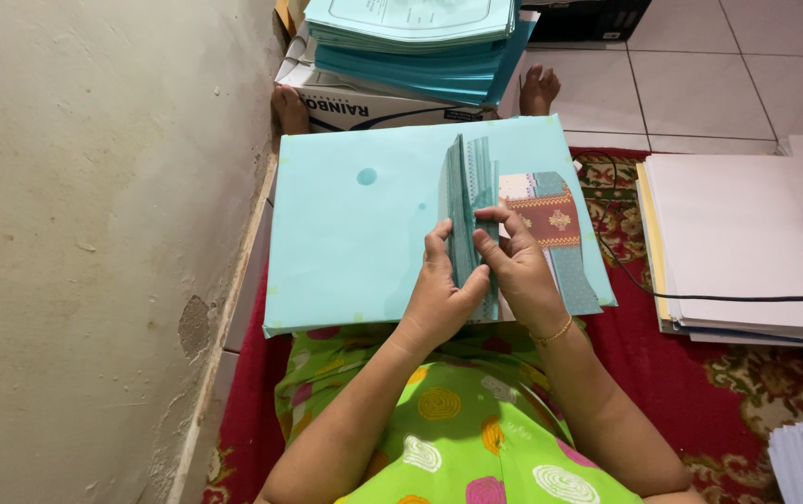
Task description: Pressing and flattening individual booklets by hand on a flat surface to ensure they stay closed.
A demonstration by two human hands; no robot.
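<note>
A large light-blue sheet (355, 233) lies across my lap. On its right half stands a stack of teal-edged booklets (472, 191), held on edge between my hands. My left hand (443, 289) presses the stack from the left, fingers up along its side. My right hand (518, 266), with a gold bracelet at the wrist, pinches the stack from the right, fingertips at its top edge. Under my right hand lies a flat booklet cover (551, 215) with a brown patterned band.
A pile of light-blue folders (415, 37) rests on a cardboard box (364, 107) beyond my feet. A stack of white paper (747, 243) with a black cable (756, 299) across it lies at right. A plastered wall (93, 252) runs along the left. Red patterned carpet (700, 383) is underneath.
</note>
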